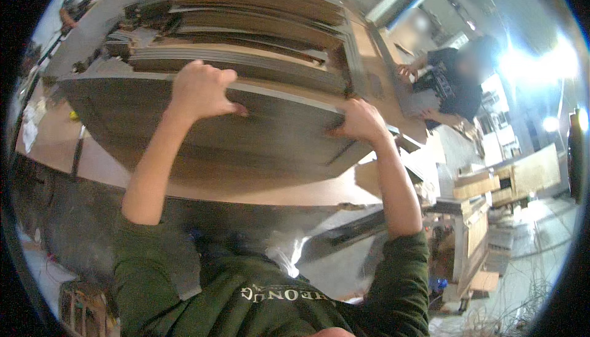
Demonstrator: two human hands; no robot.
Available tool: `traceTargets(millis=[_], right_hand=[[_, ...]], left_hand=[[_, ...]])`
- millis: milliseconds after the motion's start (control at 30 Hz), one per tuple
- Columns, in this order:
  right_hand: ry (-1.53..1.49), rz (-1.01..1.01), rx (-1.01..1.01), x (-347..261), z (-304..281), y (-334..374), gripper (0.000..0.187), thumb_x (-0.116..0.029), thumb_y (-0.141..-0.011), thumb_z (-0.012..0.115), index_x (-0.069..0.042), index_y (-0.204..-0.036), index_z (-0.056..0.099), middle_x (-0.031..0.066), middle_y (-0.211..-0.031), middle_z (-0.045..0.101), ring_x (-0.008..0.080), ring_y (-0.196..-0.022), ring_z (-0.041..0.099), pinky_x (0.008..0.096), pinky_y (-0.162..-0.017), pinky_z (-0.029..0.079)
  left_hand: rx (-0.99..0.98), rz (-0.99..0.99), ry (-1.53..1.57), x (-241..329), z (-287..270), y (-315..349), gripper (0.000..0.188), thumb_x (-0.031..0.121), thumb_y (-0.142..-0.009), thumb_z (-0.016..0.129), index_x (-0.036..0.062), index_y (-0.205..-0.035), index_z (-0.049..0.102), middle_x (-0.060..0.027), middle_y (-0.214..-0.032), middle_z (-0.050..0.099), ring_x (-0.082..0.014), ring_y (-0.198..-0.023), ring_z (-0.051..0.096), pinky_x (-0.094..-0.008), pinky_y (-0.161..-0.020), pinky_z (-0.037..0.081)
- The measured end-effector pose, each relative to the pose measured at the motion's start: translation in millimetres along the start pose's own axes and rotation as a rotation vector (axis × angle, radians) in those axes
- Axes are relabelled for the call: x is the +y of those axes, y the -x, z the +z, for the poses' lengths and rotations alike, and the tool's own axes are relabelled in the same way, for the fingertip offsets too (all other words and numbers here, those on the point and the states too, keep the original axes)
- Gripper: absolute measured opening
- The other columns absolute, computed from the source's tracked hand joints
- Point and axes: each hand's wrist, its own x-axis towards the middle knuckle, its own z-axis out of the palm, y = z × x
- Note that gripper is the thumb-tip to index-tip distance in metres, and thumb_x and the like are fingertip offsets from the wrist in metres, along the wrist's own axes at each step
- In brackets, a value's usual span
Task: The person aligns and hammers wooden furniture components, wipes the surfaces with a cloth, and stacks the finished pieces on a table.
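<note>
A large dark grey-brown panel [270, 137] with a framed, door-like face stands tilted toward me on the table. Its far upper edge is in both my hands. My left hand [200, 91] curls its fingers over that edge left of the middle, with the thumb on the near face. Near the right end, my right hand [362, 120] grips the same edge, its thumb also on the near face. My fingertips are hidden behind the edge. Just beyond the panel lie stacks of long flat grey-brown strips [227, 63], partly covered by it.
Light wooden tabletop [258, 192] shows under the panel, its front edge close to my body. A co-worker [452, 85] in dark clothes is at the right, both hands over the worktop. Wooden pieces and a bench [470, 232] stand to the lower right. Another person's arm [67, 18] shows far left.
</note>
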Motion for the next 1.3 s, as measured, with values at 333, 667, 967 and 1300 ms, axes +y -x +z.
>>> traceTargets(millis=[333,667,967,1300], right_hand=[[-0.035,-0.047,0.169,27.8,24.4,-10.0,0.054,-0.041,-0.051,0.085,-0.007,-0.091,0.071,0.0168,-0.081,0.067,0.0331,-0.076,0.065,0.0416,-0.070,0.050],[-0.369,0.008,-0.190,-27.2,-5.4,-33.4,0.059,-0.043,-0.060,0.083,-0.003,-0.100,0.066,0.0108,-0.091,0.069,0.0207,-0.087,0.063,0.0358,-0.079,0.048],[-0.226,-0.505,-0.048,-462.4,-37.2,-182.9,0.072,-0.047,-0.057,0.080,-0.004,-0.112,0.062,0.0212,-0.111,0.063,0.0341,-0.104,0.060,0.0413,-0.088,0.047],[-0.009,-0.197,-0.211,-499.7,-50.7,-182.0,0.053,-0.035,-0.055,0.083,-0.003,-0.095,0.067,0.0175,-0.101,0.067,0.0336,-0.094,0.064,0.0428,-0.082,0.051]], left_hand=[[0.468,-0.020,0.224,24.7,54.3,26.3,0.066,0.048,-0.059,0.078,0.0118,-0.108,0.054,-0.0085,-0.107,0.054,-0.0289,-0.108,0.048,-0.0503,-0.098,0.032],[0.734,-0.652,0.428,-152.7,12.6,198.0,0.078,0.024,-0.064,0.077,0.0067,-0.131,0.041,-0.0183,-0.133,0.042,-0.0381,-0.125,0.037,-0.0471,-0.103,0.031],[0.249,-0.768,1.083,-356.7,45.4,235.4,0.081,0.025,-0.060,0.084,-0.0070,-0.125,0.047,-0.0215,-0.118,0.057,-0.0305,-0.108,0.056,-0.0377,-0.093,0.044],[0.438,-0.777,1.570,-357.3,57.4,229.5,0.058,0.013,-0.058,0.084,-0.0029,-0.109,0.061,-0.0094,-0.099,0.067,-0.0159,-0.090,0.062,-0.0286,-0.082,0.049]])
